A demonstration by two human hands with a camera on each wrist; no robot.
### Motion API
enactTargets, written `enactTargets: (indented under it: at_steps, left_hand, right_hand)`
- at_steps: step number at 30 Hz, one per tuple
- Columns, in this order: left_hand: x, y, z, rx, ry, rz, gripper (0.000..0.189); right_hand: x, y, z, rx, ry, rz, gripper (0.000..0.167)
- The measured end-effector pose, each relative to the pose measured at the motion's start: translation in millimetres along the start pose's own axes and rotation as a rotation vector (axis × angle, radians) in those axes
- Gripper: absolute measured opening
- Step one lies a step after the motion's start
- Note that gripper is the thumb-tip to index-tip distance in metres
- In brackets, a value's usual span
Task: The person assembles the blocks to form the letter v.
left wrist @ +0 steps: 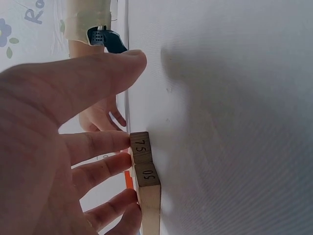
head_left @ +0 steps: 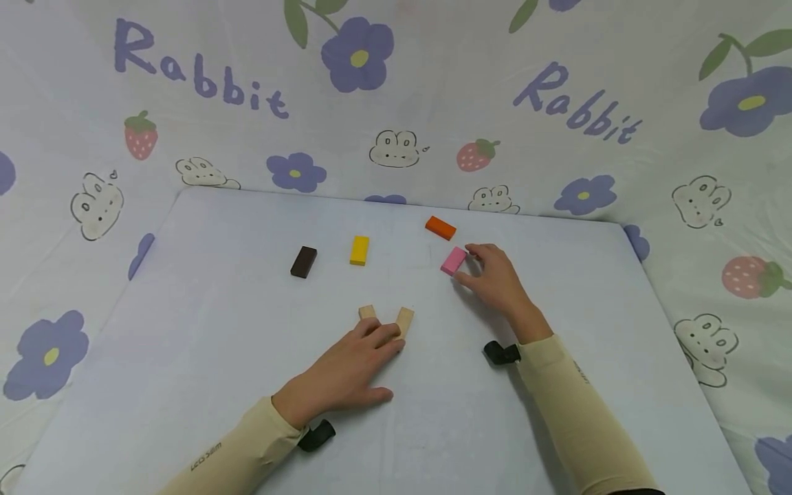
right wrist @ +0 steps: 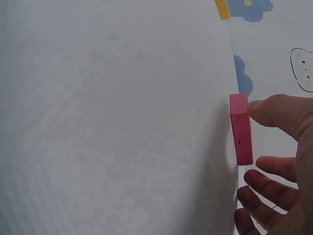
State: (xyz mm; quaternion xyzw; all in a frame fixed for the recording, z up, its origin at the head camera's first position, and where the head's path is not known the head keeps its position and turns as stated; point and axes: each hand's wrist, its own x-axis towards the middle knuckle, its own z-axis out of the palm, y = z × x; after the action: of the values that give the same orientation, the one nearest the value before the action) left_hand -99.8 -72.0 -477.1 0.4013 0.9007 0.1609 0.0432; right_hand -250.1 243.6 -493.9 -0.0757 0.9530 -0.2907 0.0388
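In the head view, the pink block [head_left: 454, 261] is just left of your right hand [head_left: 497, 280], the nearer hand. Its long side slants away from you and to the right. Your left hand [head_left: 351, 368], left of the pink block and closer to you, touches two wood blocks [head_left: 405, 318]. In the left wrist view, those fingers are a little apart, thumb out. In the right wrist view, your thumb and fingers spread around the pink block's ends; I can't tell if they touch it.
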Motion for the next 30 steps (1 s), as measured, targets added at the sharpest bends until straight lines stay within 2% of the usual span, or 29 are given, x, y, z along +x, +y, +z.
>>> enactTargets:
  at_steps: [13,30]
  left_hand:
    - [0.6,0.7,-0.7,0.02,0.001,0.002,0.071]
    - [2.2,2.5,-1.7,0.046,-0.029,-0.03,0.071]
  right_hand:
    - [2.6,-1.4,4.1,-0.023,-0.005,0.028,0.066]
    - [4.6,-2.6,6.5,-0.03,0.004,0.038,0.064]
